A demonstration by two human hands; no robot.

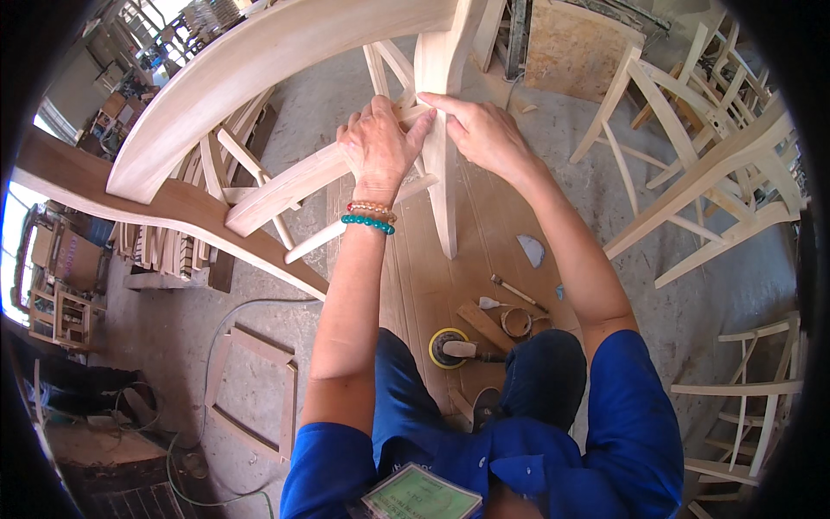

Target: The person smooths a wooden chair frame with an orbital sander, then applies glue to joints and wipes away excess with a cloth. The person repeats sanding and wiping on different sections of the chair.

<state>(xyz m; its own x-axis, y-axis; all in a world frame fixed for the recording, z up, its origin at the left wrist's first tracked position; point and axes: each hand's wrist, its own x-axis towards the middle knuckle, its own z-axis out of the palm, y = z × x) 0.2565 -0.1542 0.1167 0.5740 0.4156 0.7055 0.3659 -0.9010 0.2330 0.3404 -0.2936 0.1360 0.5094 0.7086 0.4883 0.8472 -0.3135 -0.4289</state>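
Observation:
An unfinished pale wooden chair frame stands tilted before me, with a broad curved top piece (285,60) and a tapering chair leg (441,190). My left hand (378,147), with beaded bracelets at its wrist, is closed over the chair rail (294,186) close to where it meets the leg. Its thumb reaches toward that joint. My right hand (488,138) is against the leg at the same joint, its index finger laid across the wood and the other fingers bent, partly hidden. The two hands almost meet.
Below lie a sander (450,348) with a yellow-rimmed pad, a roll of tape (517,323) and a brush (519,292) on cardboard (406,277). More chair frames (692,156) stand at the right. On the left floor are a wooden frame (216,381) and a hose (207,372).

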